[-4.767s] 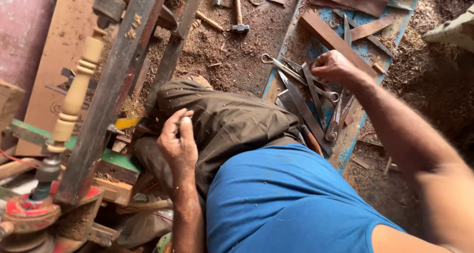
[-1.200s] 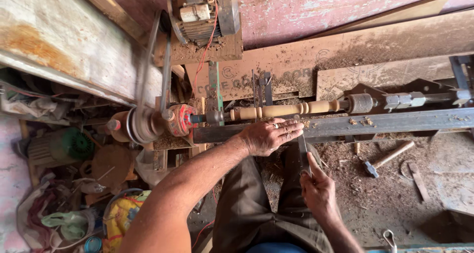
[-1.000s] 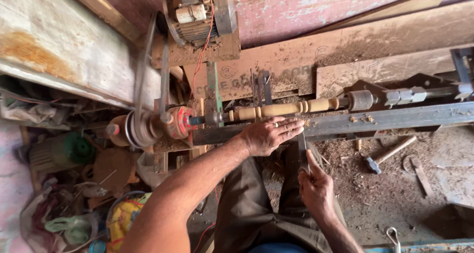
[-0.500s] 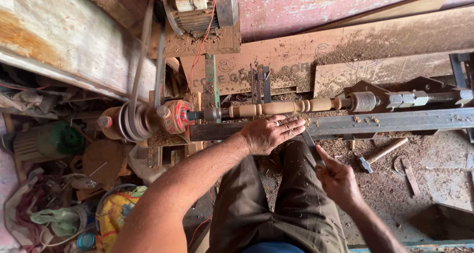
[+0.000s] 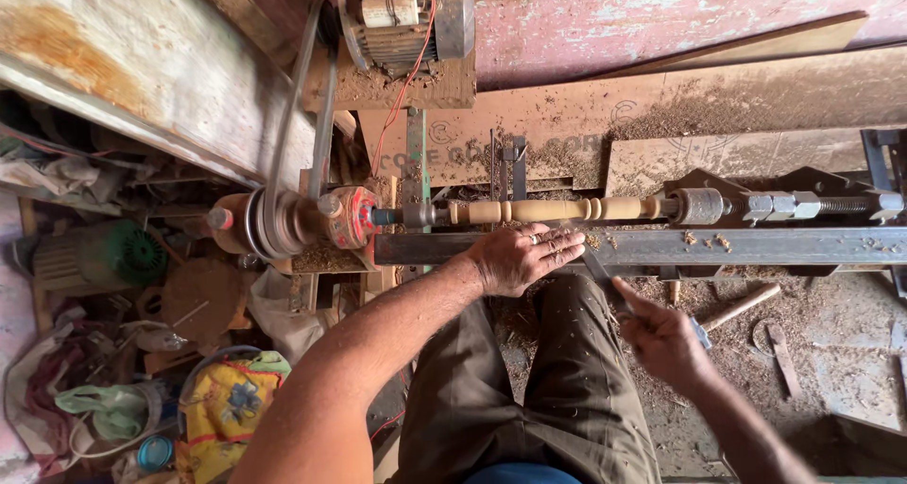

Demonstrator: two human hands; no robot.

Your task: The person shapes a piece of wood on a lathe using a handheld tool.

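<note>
Sawdust-strewn lathe bench, left hand (image 5: 518,255) flat, open-gripped on steel rail (image 5: 756,246), right hand (image 5: 664,338) loosely open, raised.

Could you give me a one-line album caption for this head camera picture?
Left hand resting on a lathe's steel rail below a turned wooden spindle, right hand raised nearby.

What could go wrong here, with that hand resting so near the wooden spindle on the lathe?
The left hand lies on the metal rail right beside the turned wooden spindle; if it spins, fingers could get caught or scraped. The drive belt and pulley are unguarded near the forearm. The right hand seems to hold a thin tool, blurred, which might slip.
</note>
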